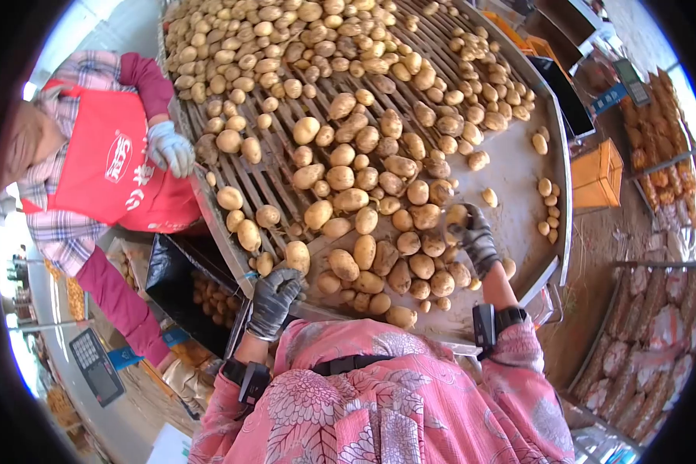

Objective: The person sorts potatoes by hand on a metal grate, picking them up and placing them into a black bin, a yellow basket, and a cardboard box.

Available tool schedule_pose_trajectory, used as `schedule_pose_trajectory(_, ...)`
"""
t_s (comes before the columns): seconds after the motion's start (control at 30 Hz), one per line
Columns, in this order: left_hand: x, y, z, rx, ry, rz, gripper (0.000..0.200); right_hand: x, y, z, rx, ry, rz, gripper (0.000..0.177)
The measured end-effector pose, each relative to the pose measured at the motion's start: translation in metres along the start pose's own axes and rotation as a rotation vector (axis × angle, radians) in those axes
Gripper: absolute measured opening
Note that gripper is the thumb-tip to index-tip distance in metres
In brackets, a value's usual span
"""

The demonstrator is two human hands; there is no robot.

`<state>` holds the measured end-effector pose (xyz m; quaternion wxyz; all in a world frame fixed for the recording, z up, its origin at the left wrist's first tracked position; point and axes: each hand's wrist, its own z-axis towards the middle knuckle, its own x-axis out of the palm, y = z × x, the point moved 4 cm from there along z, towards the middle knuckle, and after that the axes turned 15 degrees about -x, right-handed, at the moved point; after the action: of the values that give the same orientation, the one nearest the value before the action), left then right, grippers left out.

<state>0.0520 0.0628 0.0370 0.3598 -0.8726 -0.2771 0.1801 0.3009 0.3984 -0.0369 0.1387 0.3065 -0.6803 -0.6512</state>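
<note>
My left hand point(277, 303), in a dark grey glove, is at the near left corner of the metal sorting table point(522, 166). Its fingers are curled, and whether anything is inside them is hidden. Just beyond them lies a yellowish potato point(297, 257). Over the right part of the potato pile, my gloved right hand point(478, 241) has its fingers around a potato point(455, 216), slightly blurred. Many loose potatoes point(351, 199), some smeared with soil, spread between my hands and across the slats point(274, 166).
A co-worker in a red apron point(120, 155) stands at the left, one gloved hand point(170, 148) by the table edge. Below is a black-lined bin point(179, 282) holding potatoes. An orange crate point(598, 176) and filled net sacks point(642, 340) are at the right.
</note>
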Motion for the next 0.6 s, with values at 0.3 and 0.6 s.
schedule_pose_trajectory(0.3,0.066,0.006,0.037,-0.245,0.572,-0.925,0.058,0.123,0.124,-0.041,-0.092,0.573,0.317,0.057)
schedule_pose_trajectory(0.6,-0.006,0.042,0.005,-0.234,0.592,-1.234,0.058,0.213,0.129,-0.058,-0.522,1.044,-0.961,0.05)
